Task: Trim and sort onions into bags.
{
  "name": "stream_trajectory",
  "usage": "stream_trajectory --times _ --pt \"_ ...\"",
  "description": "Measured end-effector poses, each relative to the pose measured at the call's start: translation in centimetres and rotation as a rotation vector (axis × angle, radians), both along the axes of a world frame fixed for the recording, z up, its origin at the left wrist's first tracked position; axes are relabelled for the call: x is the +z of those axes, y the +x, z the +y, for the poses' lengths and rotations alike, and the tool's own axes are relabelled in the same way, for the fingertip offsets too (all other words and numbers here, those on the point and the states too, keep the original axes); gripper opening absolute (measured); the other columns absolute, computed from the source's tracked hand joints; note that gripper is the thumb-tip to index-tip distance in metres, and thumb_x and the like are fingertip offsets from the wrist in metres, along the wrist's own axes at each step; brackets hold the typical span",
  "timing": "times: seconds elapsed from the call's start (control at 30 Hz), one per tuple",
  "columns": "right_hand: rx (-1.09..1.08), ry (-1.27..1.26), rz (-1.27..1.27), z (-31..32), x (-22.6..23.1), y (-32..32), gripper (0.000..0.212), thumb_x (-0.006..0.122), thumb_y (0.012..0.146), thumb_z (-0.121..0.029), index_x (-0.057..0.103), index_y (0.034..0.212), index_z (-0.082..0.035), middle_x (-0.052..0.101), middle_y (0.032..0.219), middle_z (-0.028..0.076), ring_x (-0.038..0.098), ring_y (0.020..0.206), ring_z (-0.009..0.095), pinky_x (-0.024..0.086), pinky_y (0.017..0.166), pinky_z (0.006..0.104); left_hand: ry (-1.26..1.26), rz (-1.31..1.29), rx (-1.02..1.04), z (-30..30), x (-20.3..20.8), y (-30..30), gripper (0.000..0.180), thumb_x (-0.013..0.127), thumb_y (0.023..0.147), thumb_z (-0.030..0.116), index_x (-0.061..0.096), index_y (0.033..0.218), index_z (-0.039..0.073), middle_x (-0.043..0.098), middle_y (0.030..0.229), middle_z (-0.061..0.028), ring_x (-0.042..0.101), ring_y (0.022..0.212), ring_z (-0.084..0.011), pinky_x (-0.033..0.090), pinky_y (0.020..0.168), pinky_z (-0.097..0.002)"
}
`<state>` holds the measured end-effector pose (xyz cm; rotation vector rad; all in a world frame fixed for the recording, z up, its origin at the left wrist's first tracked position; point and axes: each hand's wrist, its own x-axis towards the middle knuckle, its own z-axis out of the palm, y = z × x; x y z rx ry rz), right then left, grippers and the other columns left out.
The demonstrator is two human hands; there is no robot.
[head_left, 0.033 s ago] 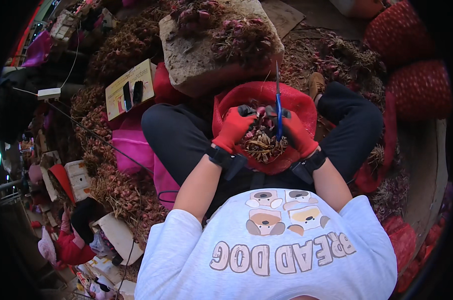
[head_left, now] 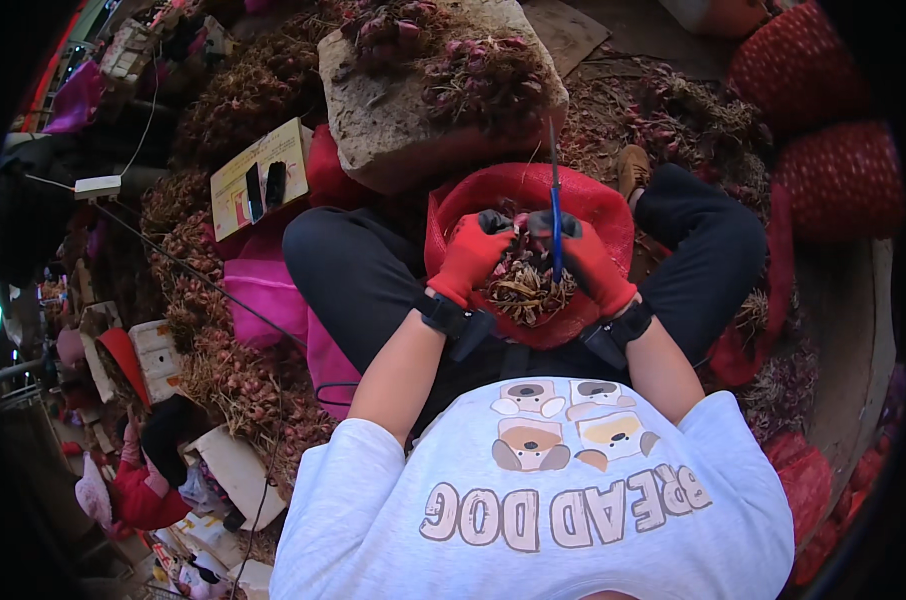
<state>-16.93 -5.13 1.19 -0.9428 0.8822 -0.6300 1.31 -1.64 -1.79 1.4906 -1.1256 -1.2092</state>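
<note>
Gripping shallot bunch [head_left: 523, 282] with gloved left hand [head_left: 470, 257]; clasping blue-handled scissors [head_left: 555, 215] in right hand [head_left: 595, 265], over red mesh sack [head_left: 473, 200] between both.

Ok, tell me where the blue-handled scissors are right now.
In the head view the blue-handled scissors are centre frame, upright in the right hand, over the bunch of shallots and the red mesh sack.

A grey stone block [head_left: 403, 120] topped with reddish shallots [head_left: 483, 60] is seen ahead; filled red mesh sacks [head_left: 838, 180] are stacked right.
</note>
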Motion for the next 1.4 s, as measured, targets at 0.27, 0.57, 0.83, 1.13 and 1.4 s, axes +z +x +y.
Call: stream_trajectory --times 0.27,0.57,0.83,1.13,1.4 --pt "-0.071 0.165 -0.340 -0.6 -3.5 -1.4 0.031 0.054 0.090 -0.020 0.054 0.116 -0.003 0.061 0.094 0.000 0.059 0.075 0.009 0.050 0.065 0.0225 -0.202 -0.005 -0.446 -0.6 -0.7 1.4 0.018 0.066 0.079 0.013 0.064 0.090 -0.001 0.066 0.086 -0.0095 0.061 0.076 -0.0152 0.048 0.070 -0.0313" --pt "0.103 0.376 -0.651 -1.9 -3.5 -2.0 0.027 0.047 0.094 -0.030 0.049 0.111 -0.009 0.058 0.084 0.000 0.054 0.063 0.009 0.043 0.049 0.0211 -0.095 0.419 0.000 -0.9 2.3 -0.7 0.020 0.061 0.083 0.001 0.062 0.102 -0.001 0.062 0.100 -0.0062 0.058 0.094 -0.0126 0.045 0.083 -0.0266" --pt "0.084 0.026 -0.264 -0.9 -2.2 -1.6 0.028 0.042 0.097 -0.026 0.049 0.116 -0.008 0.054 0.079 -0.003 0.052 0.061 0.007 0.039 0.049 0.0195 -0.527 -0.287 -0.309 -0.6 3.8 0.1 0.025 0.063 0.071 0.001 0.063 0.095 0.006 0.061 0.088 -0.0125 0.060 0.082 -0.0306 0.048 0.073 -0.0365" --pt "0.114 0.277 -0.407 -1.0 -2.9 -2.1 0.029 0.043 0.096 -0.023 0.047 0.119 -0.006 0.051 0.077 -0.004 0.051 0.062 0.006 0.041 0.051 0.0190 -0.425 -0.570 -0.264 0.0 2.0 -0.5 0.031 0.067 0.068 0.010 0.060 0.098 0.006 0.059 0.097 -0.0126 0.058 0.089 -0.0323 0.047 0.077 -0.0405" --pt "-0.152 0.199 -0.261 -0.3 -4.0 -1.8 0.032 0.052 0.092 -0.026 0.055 0.115 -0.004 0.061 0.085 0.000 0.058 0.070 0.006 0.047 0.057 0.0199 -0.240 -0.086 -0.043 0.2 1.8 -2.2 0.033 0.071 0.070 0.009 0.060 0.101 0.004 0.058 0.102 -0.0118 0.059 0.087 -0.0279 0.047 0.079 -0.0341"
